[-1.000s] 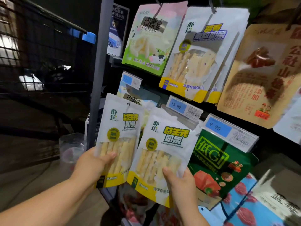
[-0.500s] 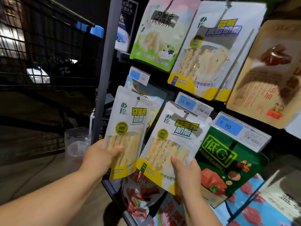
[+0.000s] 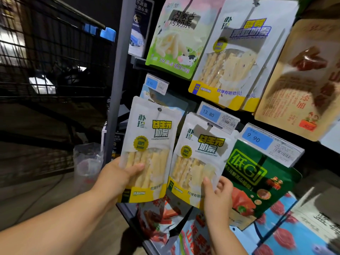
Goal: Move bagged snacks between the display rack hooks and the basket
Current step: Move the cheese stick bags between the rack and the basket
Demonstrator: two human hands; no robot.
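Note:
Two white and yellow milk-stick bags are held up before the display rack. My left hand (image 3: pixel 117 176) grips the lower left edge of the left bag (image 3: pixel 149 142), whose hang hole is free of any hook. My right hand (image 3: pixel 217 196) holds the lower right corner of the right bag (image 3: pixel 200 155); its top sits at the hook under the 13.80 price tag (image 3: pixel 218 115). Whether the hook passes through its hole I cannot tell. No basket is clearly seen.
More snack bags hang around: a green bag (image 3: pixel 255 179) at the right, a pale green one (image 3: pixel 176 35) and a white one (image 3: pixel 237 52) above, a tan one (image 3: pixel 305 78) far right. A grey rack post (image 3: pixel 117 74) stands left, with a dark wire cart (image 3: pixel 51 45) beyond.
Both bags have risen toward the rack. The right bag's top has moved up to the hook under the 13.80 tag, and my right hand has slid to its lower right corner.

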